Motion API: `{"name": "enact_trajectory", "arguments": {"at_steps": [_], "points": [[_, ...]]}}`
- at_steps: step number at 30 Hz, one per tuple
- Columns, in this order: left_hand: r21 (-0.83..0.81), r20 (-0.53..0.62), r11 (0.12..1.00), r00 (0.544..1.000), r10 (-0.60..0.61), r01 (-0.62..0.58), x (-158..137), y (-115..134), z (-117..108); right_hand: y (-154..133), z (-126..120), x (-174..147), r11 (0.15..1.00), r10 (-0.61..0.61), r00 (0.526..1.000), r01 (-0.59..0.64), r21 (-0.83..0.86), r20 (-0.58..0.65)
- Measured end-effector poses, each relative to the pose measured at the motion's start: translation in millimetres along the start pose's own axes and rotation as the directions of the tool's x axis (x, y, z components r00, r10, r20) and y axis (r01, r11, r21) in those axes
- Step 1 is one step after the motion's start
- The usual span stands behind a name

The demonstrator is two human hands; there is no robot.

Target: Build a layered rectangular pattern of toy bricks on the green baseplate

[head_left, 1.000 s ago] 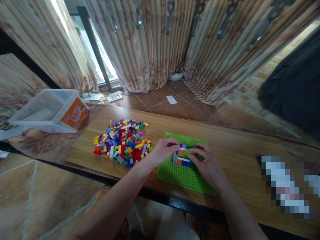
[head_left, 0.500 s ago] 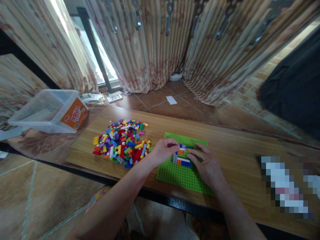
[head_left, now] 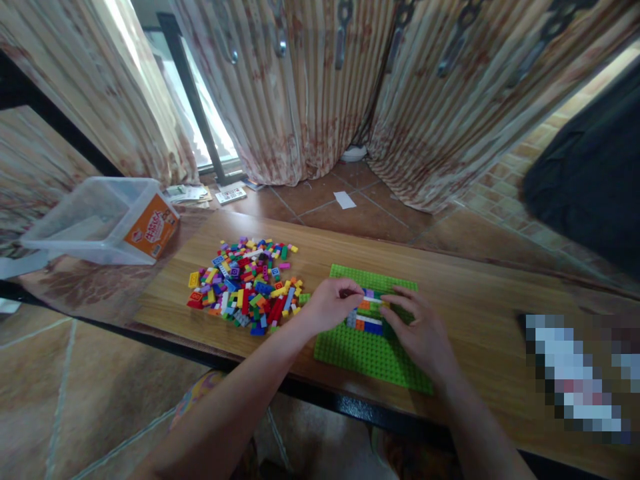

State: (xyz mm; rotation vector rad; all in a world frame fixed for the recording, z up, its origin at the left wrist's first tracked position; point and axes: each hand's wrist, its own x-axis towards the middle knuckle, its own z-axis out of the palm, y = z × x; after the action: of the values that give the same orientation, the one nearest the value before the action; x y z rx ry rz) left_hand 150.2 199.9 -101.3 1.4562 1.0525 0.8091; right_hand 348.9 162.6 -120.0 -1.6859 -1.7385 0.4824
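Observation:
A green studded baseplate (head_left: 370,360) lies on the wooden board, with a low rectangular structure of building bricks (head_left: 371,327) on it. Blue, orange, white, grey and purple bricks show in its walls. My left hand (head_left: 333,303) is closed in a pinch at the structure's upper left corner; its fingers hide whatever is between the tips. From the other side, my right hand (head_left: 420,327) has its thumb and index fingertips close together on the bricks at the right end. Part of that end is hidden behind them.
Left of the baseplate spreads a pile of loose coloured bricks (head_left: 250,287). A clear plastic bin (head_left: 95,220) with an orange label stands at the far left. A blurred-out item (head_left: 575,373) lies on the right of the wooden board (head_left: 480,333). Curtains (head_left: 310,100) hang beyond.
The view has shifted slightly. My right hand's fingertips have moved a little to the right along the bricks, showing more of the structure's middle. My left hand stays pinched at the same corner.

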Motion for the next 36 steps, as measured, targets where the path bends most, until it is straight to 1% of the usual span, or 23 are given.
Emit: {"name": "enact_trajectory", "arguments": {"at_steps": [3, 5, 7, 9, 12, 16, 26, 30, 36], "points": [[0.187, 0.017, 0.976, 0.994, 0.109, -0.111, -4.2, 2.6, 2.2, -2.2, -1.2, 1.6, 0.999, 0.022, 1.000, -0.021, 0.039, -0.019], [0.325, 0.026, 0.927, 0.982, 0.189, -0.187, -7.5, 4.2, 3.7, -3.3, -0.9, 2.9, 0.999, 0.018, 0.999, -0.016, 0.043, -0.033], [0.448, 0.053, 0.858, 0.966, 0.254, -0.250, -10.6, 4.8, 5.2, -3.8, 0.0, 4.4, 0.999, 0.013, 0.999, -0.011, 0.043, -0.047], [0.545, 0.097, 0.785, 0.953, 0.289, -0.293, -13.2, 4.4, 6.7, -4.0, 1.0, 5.8, 0.999, 0.014, 0.998, -0.011, 0.049, -0.065], [0.640, 0.142, 0.699, 0.944, 0.299, -0.318, -16.3, 3.7, 8.7, -4.6, 1.9, 7.6, 0.998, 0.023, 0.996, -0.018, 0.064, -0.083], [0.706, 0.181, 0.633, 0.945, 0.272, -0.318, -18.9, 4.4, 9.9, -5.1, 2.0, 8.5, 0.996, 0.042, 0.996, -0.035, 0.084, -0.079], [0.793, 0.236, 0.518, 0.946, 0.223, -0.320, -21.3, 8.6, 12.7, -5.2, 2.9, 11.1, 0.988, 0.099, 0.993, -0.089, 0.126, -0.067], [0.822, 0.239, 0.484, 0.953, 0.184, -0.300, -21.7, 11.8, 14.1, -5.9, 2.6, 14.0, 0.980, 0.133, 0.990, -0.123, 0.157, -0.052], [0.866, 0.239, 0.417, 0.961, 0.140, -0.277, -22.1, 18.0, 17.9, -8.5, 2.8, 17.3, 0.968, 0.153, 0.987, -0.140, 0.210, -0.048]]}}
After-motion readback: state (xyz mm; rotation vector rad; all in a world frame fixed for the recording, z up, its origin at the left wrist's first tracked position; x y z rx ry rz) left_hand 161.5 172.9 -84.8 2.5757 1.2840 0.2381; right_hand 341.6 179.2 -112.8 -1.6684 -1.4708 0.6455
